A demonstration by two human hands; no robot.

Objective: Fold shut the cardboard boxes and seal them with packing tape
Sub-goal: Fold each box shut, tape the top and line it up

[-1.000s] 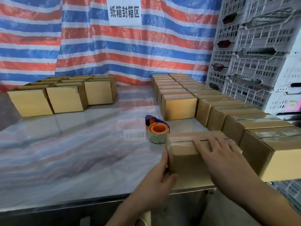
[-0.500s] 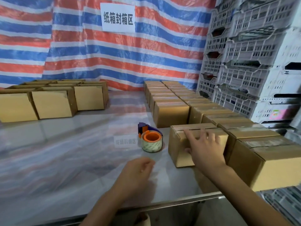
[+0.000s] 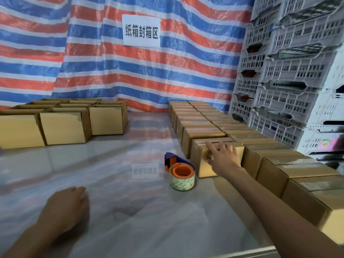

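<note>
A taped cardboard box [image 3: 201, 164] stands at the near end of the left row of sealed boxes [image 3: 197, 125] on the right side of the table. My right hand [image 3: 222, 158] lies spread against its front and top edge, fingers straight. A tape dispenser [image 3: 181, 173] with an orange core and a blue handle stands on the table just left of that box. My left hand [image 3: 68, 209] hovers low over the table at the near left, fingers loosely curled, holding nothing. Unsealed boxes [image 3: 65, 127] with raised flaps stand in a group at the far left.
A second row of sealed boxes [image 3: 297, 175] runs along the right edge toward me. White plastic crates [image 3: 290, 71] are stacked at the right. A striped tarp with a paper sign [image 3: 141, 30] hangs behind. The glossy table [image 3: 121, 211] stretches between the two box groups.
My right hand has pushed the taped box away from the table's front edge up against the left row. My left hand let go of the box and moved left.
</note>
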